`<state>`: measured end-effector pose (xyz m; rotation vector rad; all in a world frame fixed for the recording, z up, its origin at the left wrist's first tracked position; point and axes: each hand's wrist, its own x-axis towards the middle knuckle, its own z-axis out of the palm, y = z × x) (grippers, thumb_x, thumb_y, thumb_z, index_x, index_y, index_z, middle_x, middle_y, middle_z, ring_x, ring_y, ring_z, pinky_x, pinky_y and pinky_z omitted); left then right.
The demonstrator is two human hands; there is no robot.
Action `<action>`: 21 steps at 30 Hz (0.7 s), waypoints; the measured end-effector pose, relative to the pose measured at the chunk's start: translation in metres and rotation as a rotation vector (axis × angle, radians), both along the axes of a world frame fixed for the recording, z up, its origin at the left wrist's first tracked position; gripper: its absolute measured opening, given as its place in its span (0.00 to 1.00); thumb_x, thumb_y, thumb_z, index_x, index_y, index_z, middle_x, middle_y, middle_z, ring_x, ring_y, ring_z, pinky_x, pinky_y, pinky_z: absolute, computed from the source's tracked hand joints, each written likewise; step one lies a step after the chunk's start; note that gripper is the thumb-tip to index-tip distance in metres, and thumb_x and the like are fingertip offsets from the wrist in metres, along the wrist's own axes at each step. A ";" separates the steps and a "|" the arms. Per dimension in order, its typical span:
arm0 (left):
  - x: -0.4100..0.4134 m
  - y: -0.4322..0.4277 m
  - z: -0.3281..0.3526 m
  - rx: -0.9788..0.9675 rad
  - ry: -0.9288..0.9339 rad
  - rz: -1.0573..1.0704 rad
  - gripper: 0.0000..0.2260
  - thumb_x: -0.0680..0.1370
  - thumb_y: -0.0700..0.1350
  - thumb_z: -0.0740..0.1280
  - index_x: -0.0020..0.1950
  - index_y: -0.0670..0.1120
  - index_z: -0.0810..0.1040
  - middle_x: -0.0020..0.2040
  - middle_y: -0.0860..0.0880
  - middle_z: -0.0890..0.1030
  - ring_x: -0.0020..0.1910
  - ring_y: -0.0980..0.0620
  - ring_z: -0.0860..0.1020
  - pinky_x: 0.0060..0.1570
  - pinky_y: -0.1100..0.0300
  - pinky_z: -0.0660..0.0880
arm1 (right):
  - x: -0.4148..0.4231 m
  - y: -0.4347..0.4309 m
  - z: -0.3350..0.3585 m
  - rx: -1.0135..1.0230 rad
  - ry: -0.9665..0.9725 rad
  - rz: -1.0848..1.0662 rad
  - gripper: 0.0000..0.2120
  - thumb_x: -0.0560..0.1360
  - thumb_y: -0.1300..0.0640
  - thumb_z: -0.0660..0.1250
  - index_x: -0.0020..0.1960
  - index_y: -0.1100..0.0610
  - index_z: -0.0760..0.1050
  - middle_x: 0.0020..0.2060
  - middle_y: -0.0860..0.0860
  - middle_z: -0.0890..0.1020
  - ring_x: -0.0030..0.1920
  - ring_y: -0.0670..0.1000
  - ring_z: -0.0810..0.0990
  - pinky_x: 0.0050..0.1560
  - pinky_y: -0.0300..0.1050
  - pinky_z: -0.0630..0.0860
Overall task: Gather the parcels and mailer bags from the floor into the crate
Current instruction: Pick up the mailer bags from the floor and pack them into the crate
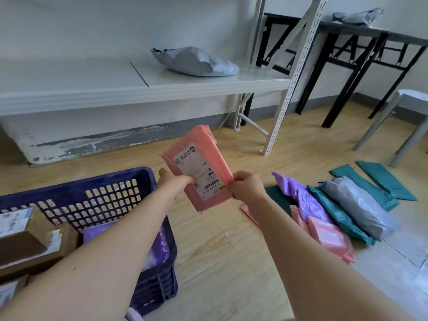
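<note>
Presently, head view: pink mailer bag [199, 167], label up, held above the floor just right of the blue crate [148, 181]; left hand [172, 181] pinches its left edge, right hand [245, 187] its right. Crate holds cardboard parcels [30, 242]; further mailer bags [335, 209] lie on the floor, right.

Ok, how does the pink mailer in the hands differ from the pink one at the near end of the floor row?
The held pink mailer is raised off the floor, pinched by the left hand and right hand; the floor pink mailer lies there untouched. The held one's white label faces the camera; the floor one shows none clearly. Both are flat pink bags.
</note>
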<state>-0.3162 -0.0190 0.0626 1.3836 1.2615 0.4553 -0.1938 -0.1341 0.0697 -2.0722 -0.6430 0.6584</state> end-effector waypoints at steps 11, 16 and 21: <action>-0.049 0.022 0.004 1.144 0.524 -0.227 0.49 0.69 0.44 0.74 0.77 0.53 0.41 0.78 0.44 0.44 0.77 0.44 0.45 0.74 0.46 0.46 | -0.030 0.033 0.024 -0.031 -0.337 0.087 0.13 0.74 0.67 0.59 0.43 0.53 0.80 0.42 0.50 0.83 0.44 0.50 0.80 0.44 0.46 0.81; -0.071 0.026 0.006 1.106 0.626 -0.417 0.22 0.73 0.50 0.69 0.67 0.53 0.72 0.72 0.50 0.66 0.74 0.49 0.59 0.75 0.43 0.44 | -0.059 0.055 0.028 0.006 -0.389 0.177 0.15 0.72 0.67 0.62 0.36 0.49 0.79 0.38 0.48 0.82 0.41 0.48 0.79 0.39 0.43 0.79; -0.097 0.039 0.001 1.006 0.664 -0.360 0.08 0.78 0.43 0.61 0.40 0.53 0.73 0.42 0.53 0.80 0.45 0.49 0.76 0.71 0.49 0.58 | -0.088 0.074 0.026 0.117 -0.393 0.244 0.10 0.72 0.64 0.67 0.48 0.54 0.84 0.43 0.48 0.84 0.41 0.46 0.79 0.39 0.38 0.75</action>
